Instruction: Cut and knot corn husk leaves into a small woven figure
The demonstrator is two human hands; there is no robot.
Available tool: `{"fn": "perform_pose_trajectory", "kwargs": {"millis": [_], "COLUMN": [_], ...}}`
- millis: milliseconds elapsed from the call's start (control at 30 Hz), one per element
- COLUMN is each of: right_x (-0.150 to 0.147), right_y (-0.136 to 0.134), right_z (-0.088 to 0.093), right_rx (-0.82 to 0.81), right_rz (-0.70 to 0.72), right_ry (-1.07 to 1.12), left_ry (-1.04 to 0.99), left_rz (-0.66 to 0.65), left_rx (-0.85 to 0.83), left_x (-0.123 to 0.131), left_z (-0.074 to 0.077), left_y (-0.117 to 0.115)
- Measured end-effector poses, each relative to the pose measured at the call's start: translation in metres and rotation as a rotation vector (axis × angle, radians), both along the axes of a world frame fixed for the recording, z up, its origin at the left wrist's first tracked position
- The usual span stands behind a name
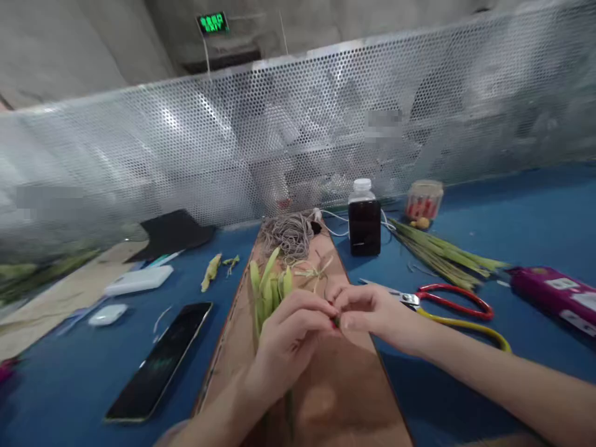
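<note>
Working with fingertips pressed together, a person handles a small green-and-red piece (336, 321) above a wooden board (335, 397) that runs from the near side of a blue desk (535, 205) toward its far edge. Toward the desk's left side, a white box (139, 279), a white case (108, 315) and a black phone (159, 363) lie untouched; a yellowed scrap (212, 272) rests between them and the board, nearer the far edge. On the board, pale green strips (267, 295) lie bunched just beyond the left hand (291, 341) — apparently material not yet used. Grey cord (287, 237) sits heaped by the far edge, with thin strands (321, 270) that look knotted lying nearer the hands, perhaps a part already finished. Thumb and fingers of the left hand and the right hand (367, 310) both pinch the piece, its detail mostly hidden; the work on it looks incomplete, since neither hand has let go. Right of the board, a dark bottle (365, 223) stands near the far edge, and scissors (412, 300) lie out of hand with their blades toward the board. A spread of loose green stems (442, 251) lies beyond the scissors — seemingly more material left over — with a purple packet (559, 292) toward the desk's right side. How many pieces remain cannot be told.
</note>
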State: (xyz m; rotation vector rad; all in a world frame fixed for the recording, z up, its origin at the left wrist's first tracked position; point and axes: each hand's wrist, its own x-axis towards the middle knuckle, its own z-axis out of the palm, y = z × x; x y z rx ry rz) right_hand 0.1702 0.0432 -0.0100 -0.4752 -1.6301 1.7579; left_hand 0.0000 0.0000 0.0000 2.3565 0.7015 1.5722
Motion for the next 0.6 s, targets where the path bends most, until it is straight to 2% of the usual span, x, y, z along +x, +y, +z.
{"fn": "perform_pose_trajectory", "kwargs": {"millis": [167, 300, 400, 500, 600], "right_x": [0.004, 0.011, 0.017, 0.021, 0.02], "right_y": [-0.001, 0.001, 0.002, 0.001, 0.0], "right_z": [0.006, 0.014, 0.022, 0.028, 0.03], "right_rx": [0.188, 0.415, 0.563, 0.634, 0.643], "right_rz": [0.001, 0.012, 0.078, 0.142, 0.182], "right_ry": [-0.008, -0.14, -0.259, -0.349, -0.406], "left_ry": [-0.01, 0.028, 0.104, 0.16, 0.222], "left_rz": [-0.012, -0.03, -0.071, -0.1, -0.058], "left_rx": [-0.035, -0.062, -0.051, -0.079, -0.071], "left_x": [0.004, 0.004, 0.005, 0.005, 0.005], "left_z": [0.003, 0.004, 0.003, 0.0, -0.003], "left_y": [-0.003, -0.002, 0.0, 0.001, 0.001]}}
